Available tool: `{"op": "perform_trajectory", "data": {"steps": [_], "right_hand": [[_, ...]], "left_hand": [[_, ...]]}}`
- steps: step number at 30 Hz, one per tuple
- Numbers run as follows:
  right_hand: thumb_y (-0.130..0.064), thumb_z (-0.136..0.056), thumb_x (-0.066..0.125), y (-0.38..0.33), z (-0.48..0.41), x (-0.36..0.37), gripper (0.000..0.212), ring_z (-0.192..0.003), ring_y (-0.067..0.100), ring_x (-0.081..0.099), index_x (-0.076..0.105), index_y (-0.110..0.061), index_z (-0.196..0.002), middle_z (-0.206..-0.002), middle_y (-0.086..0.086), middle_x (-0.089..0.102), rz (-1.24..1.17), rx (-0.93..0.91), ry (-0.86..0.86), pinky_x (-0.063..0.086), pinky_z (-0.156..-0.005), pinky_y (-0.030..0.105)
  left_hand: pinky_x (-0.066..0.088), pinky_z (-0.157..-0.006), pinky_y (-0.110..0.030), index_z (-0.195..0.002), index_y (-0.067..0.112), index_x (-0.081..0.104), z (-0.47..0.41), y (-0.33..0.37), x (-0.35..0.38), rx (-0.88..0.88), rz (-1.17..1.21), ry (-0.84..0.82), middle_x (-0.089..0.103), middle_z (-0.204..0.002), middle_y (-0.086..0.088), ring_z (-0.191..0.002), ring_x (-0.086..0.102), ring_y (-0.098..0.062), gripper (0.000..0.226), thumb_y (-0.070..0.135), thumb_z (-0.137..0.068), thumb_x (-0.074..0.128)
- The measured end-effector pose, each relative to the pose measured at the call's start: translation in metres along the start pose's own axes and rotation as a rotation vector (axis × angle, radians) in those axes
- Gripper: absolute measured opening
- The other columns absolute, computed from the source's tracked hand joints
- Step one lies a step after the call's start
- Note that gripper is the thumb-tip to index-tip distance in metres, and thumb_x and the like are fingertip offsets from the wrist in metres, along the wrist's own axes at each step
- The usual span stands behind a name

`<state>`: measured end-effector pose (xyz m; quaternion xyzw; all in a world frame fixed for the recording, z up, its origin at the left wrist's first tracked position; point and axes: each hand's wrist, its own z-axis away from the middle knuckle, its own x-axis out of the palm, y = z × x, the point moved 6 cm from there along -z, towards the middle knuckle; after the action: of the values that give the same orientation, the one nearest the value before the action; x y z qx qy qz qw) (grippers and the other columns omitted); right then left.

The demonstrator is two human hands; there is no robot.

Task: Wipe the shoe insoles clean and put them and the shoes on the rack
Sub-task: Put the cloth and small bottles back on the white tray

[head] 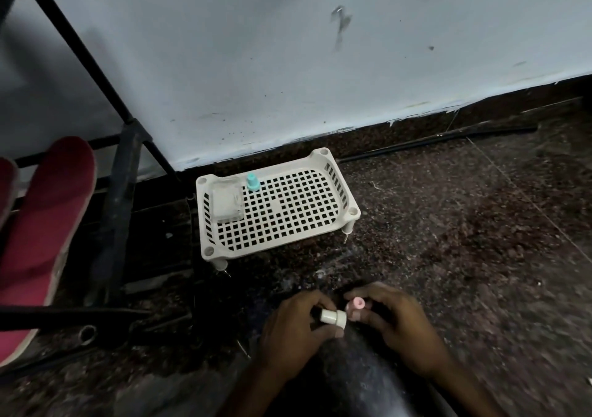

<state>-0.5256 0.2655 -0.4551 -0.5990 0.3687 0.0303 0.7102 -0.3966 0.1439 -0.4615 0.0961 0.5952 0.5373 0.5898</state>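
Note:
A cream plastic rack (288,224) with a grid top stands on the dark floor near the wall. At the bottom centre, my left hand (294,330) grips a small white cylindrical piece (333,317). My right hand (394,320) pinches a small pink ring-shaped piece (357,304) just right of it. The two pieces sit close together, almost touching. Two red insoles (45,224) lean on a black metal frame at the left edge. No shoes are in view.
On the rack's left end lie a clear plastic box (226,202) and a teal cap-like piece (252,182). A black metal frame (118,192) stands at left. A dark rod (439,142) lies along the wall base. Speckled floor stretches right.

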Motion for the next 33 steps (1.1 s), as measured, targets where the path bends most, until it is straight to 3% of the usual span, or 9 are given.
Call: {"op": "perform_trajectory", "data": {"steps": [4, 7, 11, 14, 16, 20, 25, 30, 33], "right_hand": [[-0.022, -0.082, 0.078, -0.030, -0.026, -0.023, 0.023, -0.079, 0.001, 0.068, 0.071, -0.027, -0.103, -0.090, -0.018, 0.073, -0.076, 0.025, 0.201, 0.052, -0.075, 0.019], [-0.023, -0.083, 0.077, -0.063, -0.069, -0.028, 0.018, -0.078, -0.001, 0.068, 0.070, -0.024, -0.100, -0.087, -0.015, 0.073, -0.106, -0.043, 0.238, 0.050, -0.071, 0.013], [-0.024, -0.086, 0.075, -0.092, -0.138, -0.014, 0.012, -0.079, 0.003, 0.066, 0.070, -0.019, -0.095, -0.094, -0.009, 0.068, -0.064, -0.197, 0.259, 0.053, -0.069, 0.018], [-0.021, -0.085, 0.075, -0.098, -0.181, 0.009, 0.013, -0.081, 0.005, 0.065, 0.070, -0.016, -0.097, -0.096, -0.003, 0.065, -0.021, -0.252, 0.239, 0.056, -0.073, 0.023], [-0.022, -0.087, 0.072, -0.096, -0.202, 0.029, 0.013, -0.082, 0.008, 0.064, 0.070, -0.015, -0.098, -0.094, -0.001, 0.066, 0.035, -0.267, 0.195, 0.055, -0.076, 0.030], [-0.022, -0.093, 0.063, -0.084, -0.220, 0.061, 0.014, -0.085, 0.013, 0.065, 0.064, -0.015, -0.105, -0.097, 0.000, 0.069, 0.090, -0.260, 0.142, 0.054, -0.077, 0.042], [-0.020, -0.094, 0.061, -0.079, -0.224, 0.074, 0.013, -0.081, 0.006, 0.063, 0.058, -0.016, -0.106, -0.091, -0.005, 0.067, 0.078, -0.224, 0.149, 0.053, -0.075, 0.037], [-0.019, -0.093, 0.062, -0.089, -0.232, 0.085, 0.012, -0.073, 0.009, 0.054, 0.051, -0.021, -0.088, -0.082, -0.007, 0.059, 0.093, -0.240, 0.169, 0.048, -0.067, 0.036], [-0.022, -0.095, 0.059, -0.089, -0.231, 0.084, 0.010, -0.076, 0.009, 0.061, 0.051, -0.022, -0.089, -0.083, -0.008, 0.063, 0.066, -0.240, 0.197, 0.053, -0.068, 0.039]], "left_hand": [[0.050, -0.063, -0.017, -0.083, 0.030, 0.065, -0.005, 0.005, -0.043, -0.008, 0.163, 0.173, 0.070, -0.082, 0.019, -0.066, 0.064, 0.001, 0.031, 0.023, -0.064, 0.089], [0.050, -0.062, -0.016, -0.085, 0.028, 0.065, -0.011, 0.007, -0.086, 0.017, 0.207, 0.315, 0.071, -0.084, 0.016, -0.069, 0.064, -0.001, 0.032, 0.016, -0.066, 0.088], [0.049, -0.063, -0.013, -0.089, 0.028, 0.063, -0.022, -0.007, -0.125, -0.021, 0.148, 0.506, 0.068, -0.094, 0.010, -0.071, 0.062, 0.002, 0.033, 0.015, -0.069, 0.086], [0.055, -0.074, -0.034, -0.089, 0.027, 0.060, -0.027, -0.015, -0.135, -0.061, 0.075, 0.629, 0.064, -0.096, 0.010, -0.083, 0.062, -0.009, 0.034, 0.015, -0.068, 0.084], [0.053, -0.079, -0.038, -0.090, 0.024, 0.062, -0.026, -0.016, -0.137, -0.091, 0.052, 0.681, 0.062, -0.097, 0.009, -0.089, 0.061, -0.014, 0.033, 0.014, -0.068, 0.083], [0.050, -0.081, -0.033, -0.092, 0.022, 0.062, -0.026, -0.020, -0.141, -0.126, 0.027, 0.705, 0.061, -0.100, 0.007, -0.093, 0.059, -0.014, 0.032, 0.014, -0.069, 0.083], [0.040, -0.075, -0.021, -0.092, 0.023, 0.060, -0.028, -0.022, -0.146, -0.134, -0.009, 0.709, 0.061, -0.102, 0.007, -0.087, 0.055, -0.008, 0.034, 0.013, -0.069, 0.083], [0.044, -0.075, -0.026, -0.090, 0.022, 0.061, -0.029, -0.020, -0.148, -0.122, -0.027, 0.726, 0.061, -0.099, 0.008, -0.089, 0.057, -0.012, 0.032, 0.015, -0.068, 0.084], [0.039, -0.070, -0.023, -0.090, 0.023, 0.060, -0.027, -0.017, -0.151, -0.114, -0.039, 0.737, 0.059, -0.097, 0.010, -0.087, 0.056, -0.011, 0.032, 0.014, -0.069, 0.083]]}}
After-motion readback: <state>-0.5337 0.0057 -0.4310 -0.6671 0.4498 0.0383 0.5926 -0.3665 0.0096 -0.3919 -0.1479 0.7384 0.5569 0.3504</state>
